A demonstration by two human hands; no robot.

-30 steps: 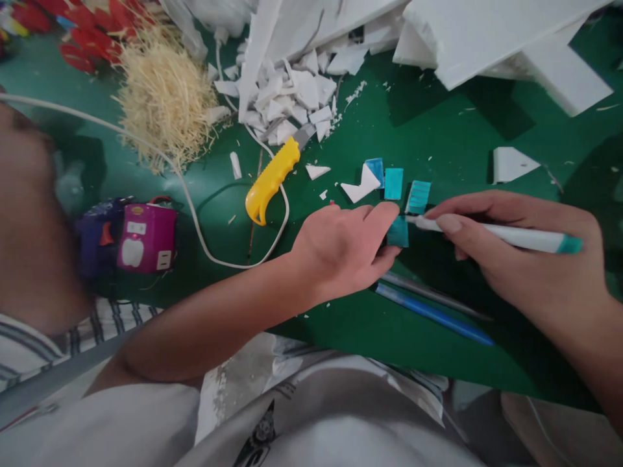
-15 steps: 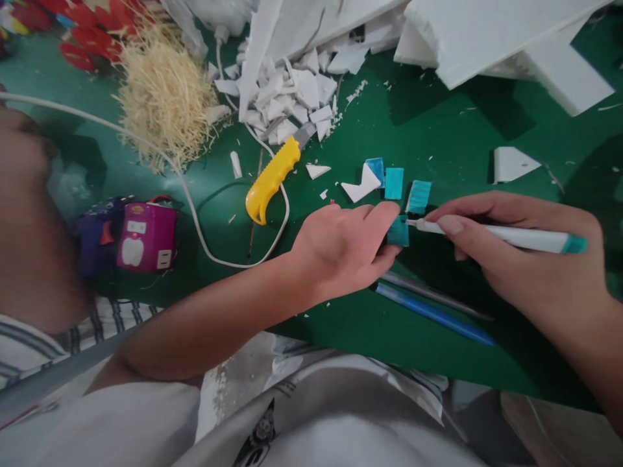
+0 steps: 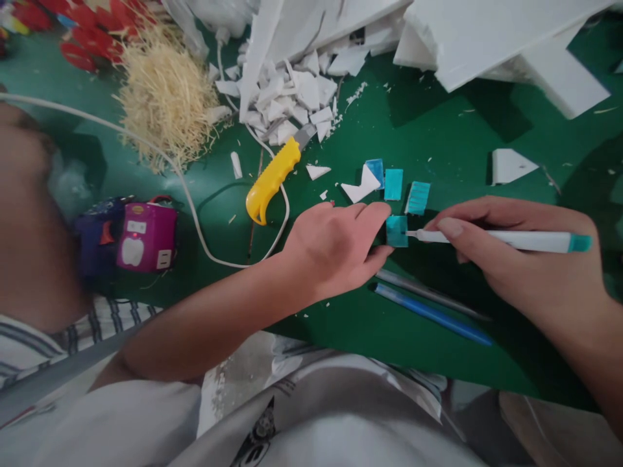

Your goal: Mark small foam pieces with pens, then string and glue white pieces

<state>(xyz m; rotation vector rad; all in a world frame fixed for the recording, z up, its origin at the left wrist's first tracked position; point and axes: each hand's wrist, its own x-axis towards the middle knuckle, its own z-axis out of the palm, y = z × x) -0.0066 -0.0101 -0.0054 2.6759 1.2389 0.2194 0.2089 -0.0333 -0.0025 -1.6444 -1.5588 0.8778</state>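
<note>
My left hand (image 3: 335, 243) pinches the left edge of a small teal-coloured square (image 3: 398, 231), probably foam, between its fingertips. In my right hand (image 3: 530, 250) is a white marker with a teal end (image 3: 525, 240), its thin tip pointing left at the square's right edge. Just beyond lie a plain teal piece (image 3: 393, 185), a teal piece with stripes (image 3: 418, 198) and a bluer piece (image 3: 375, 172). A notched white foam scrap (image 3: 363, 187) overlaps the bluer one. Nearer me rest a blue pen (image 3: 433, 314) and a grey, rod-like pen (image 3: 433, 294).
A yellow-handled cutter (image 3: 272, 181) lies left, its blade by heaped foam scraps (image 3: 292, 97). White foam sheets (image 3: 491, 39) fill the back. A white cable (image 3: 195, 214) loops past straw-like shreds (image 3: 165, 97) and a magenta box (image 3: 147, 237). Another person's arm (image 3: 39, 227) is at left.
My left hand has shifted slightly left, showing more of the teal square. The marker has drawn a little right and down, its tip now at the square's edge.
</note>
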